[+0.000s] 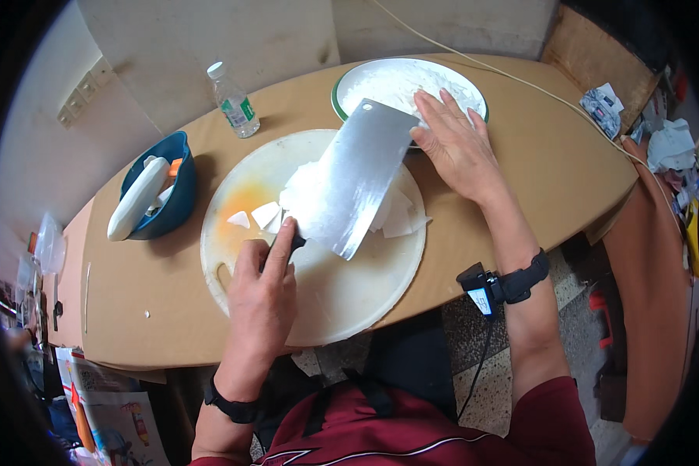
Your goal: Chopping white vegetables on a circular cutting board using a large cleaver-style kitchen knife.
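My left hand [268, 268] grips the dark handle of a cleaver [369, 175], its index finger stretched toward the base of the blade. The wide blade is tilted over the round white cutting board [334, 311] and hides part of a heap of white vegetable pieces [301, 190]. Flat white slices [400, 217] show at the blade's right side, with smaller pieces by my fingertip. My right hand [460, 147] is open, fingers spread, at the near right rim of a green-edged white plate [340, 89]. Finely cut white shreds [400, 81] cover that plate.
A teal basin [180, 182] at the left holds a long white radish [138, 198] and an orange piece [175, 167]. Behind the board stands a clear plastic bottle [234, 105]. A pale cable [512, 78] crosses the table's far right. Crumpled papers [670, 145] lie beyond the right end.
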Available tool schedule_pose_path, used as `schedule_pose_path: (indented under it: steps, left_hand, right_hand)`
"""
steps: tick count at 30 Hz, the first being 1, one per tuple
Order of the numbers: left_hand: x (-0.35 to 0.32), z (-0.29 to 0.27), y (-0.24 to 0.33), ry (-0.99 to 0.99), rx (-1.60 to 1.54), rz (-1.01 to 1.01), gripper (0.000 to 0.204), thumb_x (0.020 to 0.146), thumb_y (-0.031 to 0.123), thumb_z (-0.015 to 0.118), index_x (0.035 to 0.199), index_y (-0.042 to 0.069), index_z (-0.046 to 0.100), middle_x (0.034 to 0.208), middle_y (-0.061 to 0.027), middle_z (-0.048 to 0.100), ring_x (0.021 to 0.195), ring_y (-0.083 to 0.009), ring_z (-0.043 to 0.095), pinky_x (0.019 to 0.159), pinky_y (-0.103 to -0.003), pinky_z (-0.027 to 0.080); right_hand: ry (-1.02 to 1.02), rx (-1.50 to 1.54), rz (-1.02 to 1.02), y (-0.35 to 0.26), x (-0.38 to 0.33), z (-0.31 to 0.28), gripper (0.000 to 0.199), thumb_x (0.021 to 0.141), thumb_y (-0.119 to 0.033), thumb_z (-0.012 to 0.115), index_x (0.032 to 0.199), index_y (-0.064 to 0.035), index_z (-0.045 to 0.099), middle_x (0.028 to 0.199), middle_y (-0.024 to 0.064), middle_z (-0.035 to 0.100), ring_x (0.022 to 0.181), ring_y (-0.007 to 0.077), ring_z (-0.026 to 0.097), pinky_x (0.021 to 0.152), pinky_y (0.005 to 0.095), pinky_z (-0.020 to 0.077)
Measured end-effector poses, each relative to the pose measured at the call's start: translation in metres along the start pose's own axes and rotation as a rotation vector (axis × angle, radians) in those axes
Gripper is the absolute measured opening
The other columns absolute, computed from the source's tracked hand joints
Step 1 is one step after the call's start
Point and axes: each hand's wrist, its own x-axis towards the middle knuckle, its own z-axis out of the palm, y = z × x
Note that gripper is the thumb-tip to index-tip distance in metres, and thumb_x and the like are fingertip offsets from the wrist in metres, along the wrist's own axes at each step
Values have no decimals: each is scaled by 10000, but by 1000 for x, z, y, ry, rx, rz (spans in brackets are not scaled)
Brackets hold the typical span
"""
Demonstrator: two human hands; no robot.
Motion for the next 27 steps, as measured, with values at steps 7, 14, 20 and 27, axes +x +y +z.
schedule_pose_path:
  steps: [7, 14, 20, 27]
  left_hand:
    - [-3, -11, -7, 14, -86, -101, 727, 766, -100, 687, 1425, 158, 520, 994, -114, 533, 861, -263, 584, 787, -358, 498]
    - [-14, -21, -12, 42, -208, -175, 686, 775, -81, 693, 1410, 128, 537, 971, -103, 554, 848, -224, 565, 760, -323, 481]
    - [-28, -29, -17, 19, -375, -234, 670, 775, -78, 683, 1408, 86, 537, 987, -57, 579, 877, -148, 556, 746, -296, 476]
    - [-50, -24, -26, -5, -696, -417, 641, 820, -51, 692, 1427, 35, 505, 924, 26, 576, 775, -47, 533, 654, -181, 422]
  right_hand:
    - [53, -25, -46, 8, -4, 4, 728, 980, -635, 352, 1482, -112, 427, 1552, 87, 386, 1471, 295, 271, 1186, 536, 144]
    - [93, -106, -106, 4, -16, 1, 677, 976, -586, 435, 1462, -115, 451, 1555, 91, 375, 1464, 304, 285, 1175, 545, 158]
    - [309, -36, -158, 5, -23, -12, 462, 968, -364, 574, 1339, -88, 576, 1413, 95, 543, 1402, 302, 398, 1129, 513, 245]
    - [298, -27, -283, -12, -31, -13, 284, 889, -184, 638, 1147, -68, 673, 1121, 68, 652, 1139, 267, 574, 1008, 430, 349]
